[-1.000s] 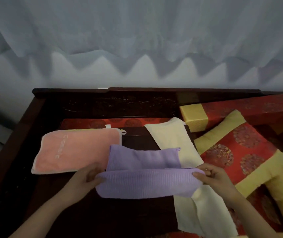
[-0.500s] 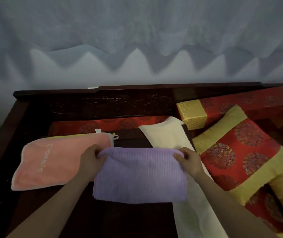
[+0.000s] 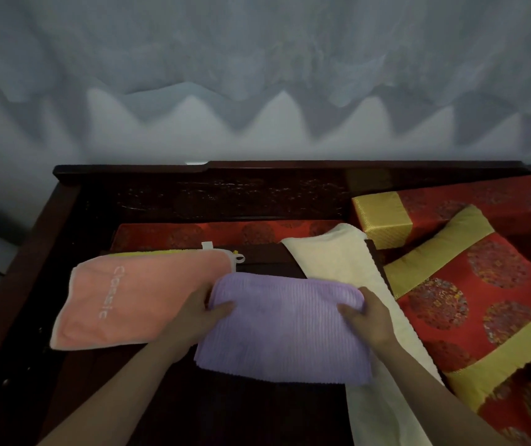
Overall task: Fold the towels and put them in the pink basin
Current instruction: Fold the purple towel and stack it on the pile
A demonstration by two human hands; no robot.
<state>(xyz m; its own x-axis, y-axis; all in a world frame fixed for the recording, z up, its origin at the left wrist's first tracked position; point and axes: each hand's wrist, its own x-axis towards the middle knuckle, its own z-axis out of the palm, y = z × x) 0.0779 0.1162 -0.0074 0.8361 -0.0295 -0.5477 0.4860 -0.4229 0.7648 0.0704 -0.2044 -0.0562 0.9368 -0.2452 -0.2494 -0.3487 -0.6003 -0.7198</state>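
Note:
A purple ribbed towel (image 3: 285,329) lies folded in half on the dark wooden surface (image 3: 241,413). My left hand (image 3: 199,312) grips its far left corner, thumb on top. My right hand (image 3: 368,317) grips its far right corner. To the left lies a folded pink towel (image 3: 135,297) with white lettering, over a yellow one whose edge just shows. A cream towel (image 3: 348,262) runs lengthwise under the purple towel's right side. No pink basin is in view.
Red and gold cushions (image 3: 470,300) are piled at the right. A dark carved wooden backrest (image 3: 225,194) runs across behind the towels, with a wooden arm at the left. Pale curtain (image 3: 257,75) hangs behind.
Both hands carried the purple towel's near edge up and over to the far edge, folding it in half. They now grip the far corners.

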